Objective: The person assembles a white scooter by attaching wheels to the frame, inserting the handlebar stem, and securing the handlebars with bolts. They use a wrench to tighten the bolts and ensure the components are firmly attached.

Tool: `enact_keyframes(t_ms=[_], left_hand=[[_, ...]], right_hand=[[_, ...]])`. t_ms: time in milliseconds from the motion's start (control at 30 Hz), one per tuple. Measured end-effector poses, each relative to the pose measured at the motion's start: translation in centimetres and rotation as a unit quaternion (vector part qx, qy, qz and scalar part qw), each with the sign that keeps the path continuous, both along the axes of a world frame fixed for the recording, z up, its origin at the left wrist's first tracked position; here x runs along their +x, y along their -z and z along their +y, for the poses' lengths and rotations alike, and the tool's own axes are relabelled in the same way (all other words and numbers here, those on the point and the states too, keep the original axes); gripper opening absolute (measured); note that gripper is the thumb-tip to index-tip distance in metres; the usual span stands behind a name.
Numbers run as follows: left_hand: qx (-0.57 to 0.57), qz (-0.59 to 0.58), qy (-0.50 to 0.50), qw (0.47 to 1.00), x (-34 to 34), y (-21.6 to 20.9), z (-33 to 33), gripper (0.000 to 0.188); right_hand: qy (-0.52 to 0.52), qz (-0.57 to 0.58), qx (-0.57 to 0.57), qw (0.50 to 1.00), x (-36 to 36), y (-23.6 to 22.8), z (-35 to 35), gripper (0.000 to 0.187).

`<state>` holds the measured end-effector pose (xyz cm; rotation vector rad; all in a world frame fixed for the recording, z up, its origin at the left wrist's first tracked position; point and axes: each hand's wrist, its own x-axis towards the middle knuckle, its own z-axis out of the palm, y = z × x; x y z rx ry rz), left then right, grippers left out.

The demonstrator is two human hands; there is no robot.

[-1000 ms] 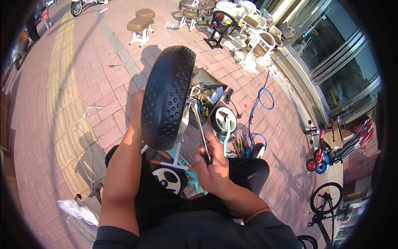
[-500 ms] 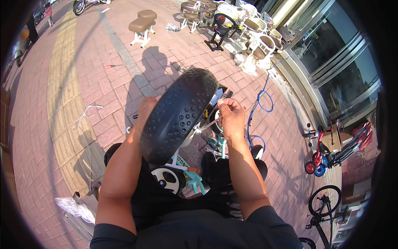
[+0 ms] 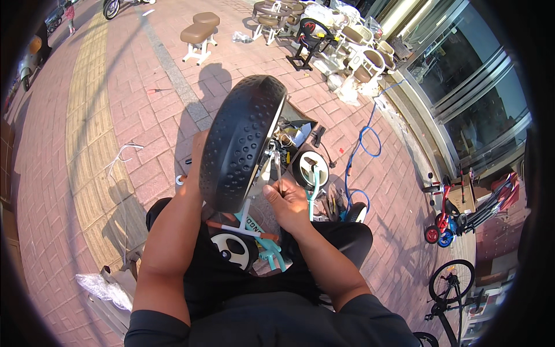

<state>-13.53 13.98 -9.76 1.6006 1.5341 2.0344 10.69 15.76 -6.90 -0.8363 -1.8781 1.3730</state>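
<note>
A wheel with a thick black knobbly tyre (image 3: 240,144) stands tilted before me, above my lap. My left hand (image 3: 200,141) holds its left side; the tyre hides most of the fingers. To the right of the wheel, my right hand (image 3: 289,203) is closed around a slim metal wrench (image 3: 278,168), whose far end meets the hub fittings (image 3: 270,152). Below lies a turquoise child's bike frame (image 3: 267,246), with a white bar with orange-brown grips (image 3: 250,231). Small white wheels with black tyres are near it, one by my left thigh (image 3: 234,252) and one beyond my right hand (image 3: 313,169).
An open box of parts (image 3: 298,130) lies behind the wheel, hand tools (image 3: 333,202) by my right knee. A blue hose (image 3: 363,141) loops to the right. Farther off are a brown-padded stool (image 3: 199,36), piled white-and-brown seats (image 3: 361,55) and a black bicycle (image 3: 454,283).
My right hand has swung down and toward me with the wrench, which now points steeply down from the hub. The wheel has shifted slightly up and left, uncovering the box of parts.
</note>
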Motion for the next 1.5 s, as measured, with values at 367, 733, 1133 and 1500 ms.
enact_keyframes(t_ms=[367,733,1133,1500], left_hand=[[-0.159,-0.46,0.149,0.861,4.5,-1.5,-0.4,0.04],[-0.149,-0.538,0.188,0.808,7.2,1.8,1.0,0.018],[-0.132,-0.293,0.05,0.946,2.1,-2.9,-3.4,0.033],[0.079,-0.564,0.392,0.723,2.1,0.4,2.3,0.033]], right_hand=[[0.131,0.276,-0.233,0.923,1.0,6.8,2.2,0.029],[0.091,-0.091,0.198,0.972,-2.4,4.1,-0.4,0.038],[0.062,0.031,-0.068,0.995,-0.1,4.6,4.0,0.045],[-0.17,0.137,-0.128,0.967,1.5,-3.1,7.1,0.046]])
